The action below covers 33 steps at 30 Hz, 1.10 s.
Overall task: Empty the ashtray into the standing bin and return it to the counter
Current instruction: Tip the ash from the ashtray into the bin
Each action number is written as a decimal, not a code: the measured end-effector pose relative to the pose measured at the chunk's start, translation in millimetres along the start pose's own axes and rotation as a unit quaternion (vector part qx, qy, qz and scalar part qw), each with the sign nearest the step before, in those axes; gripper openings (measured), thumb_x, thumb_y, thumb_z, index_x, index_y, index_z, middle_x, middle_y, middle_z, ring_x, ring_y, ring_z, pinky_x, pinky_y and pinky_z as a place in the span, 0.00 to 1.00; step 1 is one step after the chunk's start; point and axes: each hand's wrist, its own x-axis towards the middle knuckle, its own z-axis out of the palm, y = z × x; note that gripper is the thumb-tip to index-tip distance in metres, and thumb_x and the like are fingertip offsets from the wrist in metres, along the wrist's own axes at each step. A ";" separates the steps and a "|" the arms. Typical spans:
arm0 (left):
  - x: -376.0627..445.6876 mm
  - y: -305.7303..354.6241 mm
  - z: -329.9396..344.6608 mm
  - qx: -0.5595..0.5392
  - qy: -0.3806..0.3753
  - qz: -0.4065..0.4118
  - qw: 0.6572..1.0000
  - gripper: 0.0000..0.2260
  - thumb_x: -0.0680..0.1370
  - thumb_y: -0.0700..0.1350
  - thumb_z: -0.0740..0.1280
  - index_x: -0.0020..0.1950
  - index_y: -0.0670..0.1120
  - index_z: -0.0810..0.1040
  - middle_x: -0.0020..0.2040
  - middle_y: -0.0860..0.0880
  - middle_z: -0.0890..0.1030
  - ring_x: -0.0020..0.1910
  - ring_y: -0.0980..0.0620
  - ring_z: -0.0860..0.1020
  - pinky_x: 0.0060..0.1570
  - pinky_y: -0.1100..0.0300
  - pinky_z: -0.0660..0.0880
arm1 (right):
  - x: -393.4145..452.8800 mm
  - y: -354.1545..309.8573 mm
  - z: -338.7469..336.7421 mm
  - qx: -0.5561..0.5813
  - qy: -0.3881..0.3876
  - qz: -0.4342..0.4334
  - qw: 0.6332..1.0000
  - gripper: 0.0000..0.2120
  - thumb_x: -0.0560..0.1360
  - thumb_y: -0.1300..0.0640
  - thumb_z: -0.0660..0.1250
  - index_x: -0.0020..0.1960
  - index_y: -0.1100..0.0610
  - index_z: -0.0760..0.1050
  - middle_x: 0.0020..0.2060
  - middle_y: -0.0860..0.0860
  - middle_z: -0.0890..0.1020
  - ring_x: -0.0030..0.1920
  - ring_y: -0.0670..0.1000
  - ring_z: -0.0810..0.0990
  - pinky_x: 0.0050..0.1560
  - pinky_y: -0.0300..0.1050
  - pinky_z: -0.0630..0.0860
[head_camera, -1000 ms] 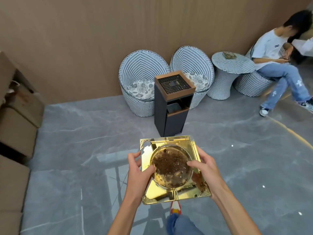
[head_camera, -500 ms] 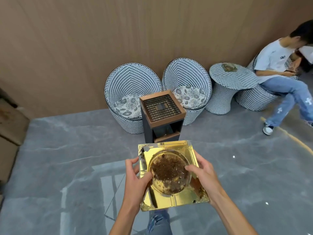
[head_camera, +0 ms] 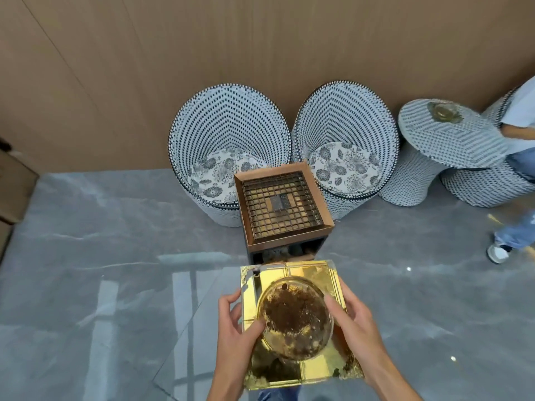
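While the gold ashtray [head_camera: 298,322], still full of dark ash, is carried level just short of the standing bin [head_camera: 282,211], left hand [head_camera: 238,334] and right hand [head_camera: 354,328] each clamp an edge in a thumb-over grip. Next: tipping into the bin, probably its front opening.

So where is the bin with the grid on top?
In the head view, the standing bin is at centre, on the grey floor just beyond the gold ashtray, in front of two woven chairs.
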 end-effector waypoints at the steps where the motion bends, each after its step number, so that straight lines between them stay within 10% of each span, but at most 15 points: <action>1: 10.7 -1.1 6.2 0.000 0.008 -0.007 1.000 0.22 0.75 0.33 0.72 0.58 0.55 0.70 0.60 0.44 0.84 0.58 0.43 0.82 0.44 0.58 0.83 | 13.5 -1.6 -2.7 -0.006 0.000 0.010 1.000 0.36 0.70 0.38 0.69 0.76 0.42 0.65 0.71 0.38 0.74 0.72 0.45 0.71 0.76 0.56 0.65; 5: 43.9 -4.9 32.7 -0.010 0.028 -0.038 0.999 0.18 0.77 0.43 0.73 0.58 0.58 0.69 0.61 0.49 0.82 0.61 0.47 0.80 0.64 0.46 0.77 | 61.9 0.4 -13.1 -0.056 -0.013 0.034 0.998 0.26 0.76 0.43 0.67 0.72 0.36 0.65 0.64 0.37 0.78 0.68 0.45 0.75 0.74 0.53 0.69; 13: 95.7 -44.6 71.4 0.028 0.080 -0.100 0.991 0.18 0.79 0.43 0.69 0.64 0.58 0.69 0.55 0.52 0.83 0.47 0.68 0.81 0.44 0.75 0.74 | 133.1 37.2 -32.4 -0.134 -0.039 0.091 0.986 0.25 0.79 0.50 0.67 0.74 0.42 0.65 0.65 0.37 0.76 0.67 0.43 0.73 0.69 0.42 0.64; 18: 123.1 -74.1 93.7 0.035 0.093 -0.143 0.985 0.27 0.80 0.44 0.69 0.78 0.52 0.66 0.72 0.55 0.74 0.70 0.59 0.71 0.66 0.66 0.66 | 176.6 63.1 -44.9 -0.156 -0.071 0.119 0.978 0.19 0.81 0.54 0.66 0.67 0.40 0.66 0.58 0.35 0.76 0.62 0.43 0.72 0.63 0.39 0.64; 21: 149.0 -92.4 104.9 0.018 0.107 -0.161 0.981 0.24 0.80 0.42 0.69 0.74 0.54 0.69 0.64 0.59 0.79 0.57 0.71 0.77 0.56 0.76 0.72 | 207.2 77.6 -48.8 -0.175 -0.082 0.150 0.970 0.21 0.80 0.51 0.66 0.71 0.40 0.67 0.60 0.35 0.78 0.65 0.44 0.74 0.68 0.43 0.67; 26: 202.4 -122.2 118.9 0.001 0.102 -0.213 0.972 0.18 0.80 0.45 0.69 0.70 0.54 0.77 0.57 0.49 0.86 0.57 0.48 0.84 0.62 0.45 0.79 | 264.7 102.7 -53.8 -0.180 -0.087 0.205 0.958 0.15 0.82 0.48 0.63 0.68 0.42 0.74 0.59 0.46 0.84 0.60 0.49 0.81 0.61 0.50 0.79; 33: 253.7 -126.4 115.0 0.046 0.085 -0.215 0.972 0.12 0.82 0.49 0.65 0.64 0.60 0.75 0.58 0.50 0.84 0.57 0.45 0.83 0.61 0.44 0.80 | 315.9 106.8 -39.2 -0.199 -0.107 0.214 0.950 0.15 0.82 0.47 0.62 0.68 0.43 0.72 0.60 0.47 0.83 0.61 0.52 0.80 0.67 0.54 0.76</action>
